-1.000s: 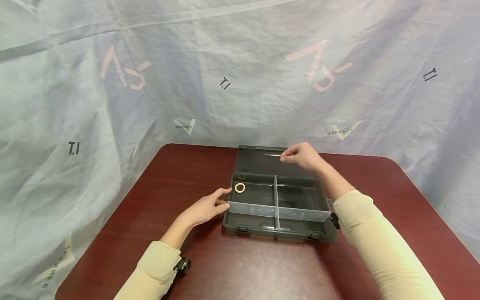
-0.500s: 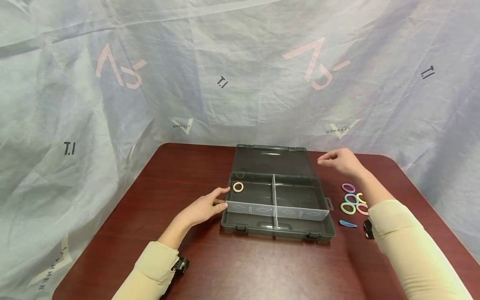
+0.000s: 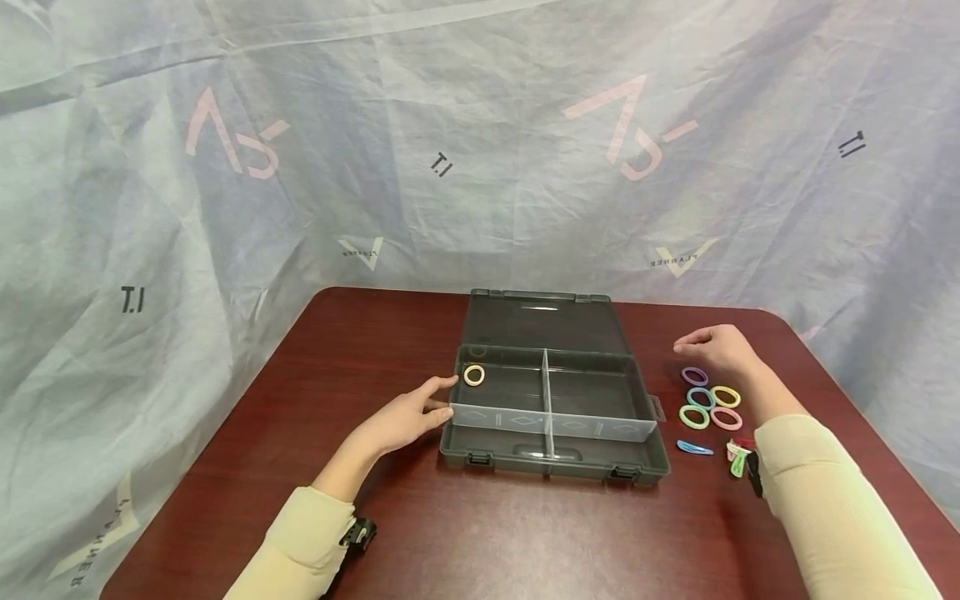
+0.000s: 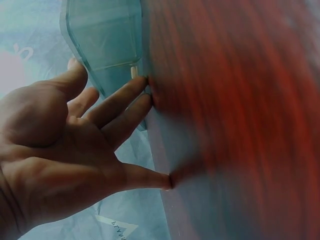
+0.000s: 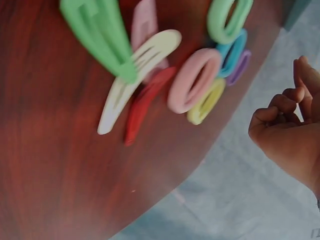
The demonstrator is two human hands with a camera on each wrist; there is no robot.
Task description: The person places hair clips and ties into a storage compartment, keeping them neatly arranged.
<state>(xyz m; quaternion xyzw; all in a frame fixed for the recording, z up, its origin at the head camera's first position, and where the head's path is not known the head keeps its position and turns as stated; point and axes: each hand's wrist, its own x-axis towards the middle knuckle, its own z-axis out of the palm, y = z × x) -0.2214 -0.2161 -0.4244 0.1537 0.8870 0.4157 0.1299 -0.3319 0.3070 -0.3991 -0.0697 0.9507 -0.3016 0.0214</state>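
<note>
In the head view, a dark translucent divided box [image 3: 600,392] lies with its lid [image 3: 543,321] folded back. A cream hair tie [image 3: 474,376] is in its back left compartment. My left hand [image 3: 397,423] touches the box's left side with extended fingertips and thumb. My right hand [image 3: 723,348], its fingers loosely bent and holding nothing, hovers above the table behind several hair ties: purple [image 3: 694,377], blue [image 3: 691,398], yellow [image 3: 725,396], green [image 3: 693,417] and pink [image 3: 727,418]. Nearer me lies a blue hair clip [image 3: 694,447]. The right wrist view shows green [image 5: 102,35], white [image 5: 137,80], pink and red [image 5: 142,107] hair clips overlapping.
The red-brown wooden table [image 3: 360,342] extends around the box. Behind it hangs a grey printed sheet [image 3: 480,150]. A clear divider [image 3: 547,392] splits the box left from right, and a frosted strip [image 3: 510,419] separates the front row.
My right hand has moved from over the lid to the right, then lower toward the hair ties. The hair ties and clips have come out from behind my arm. My left hand stays at the box.
</note>
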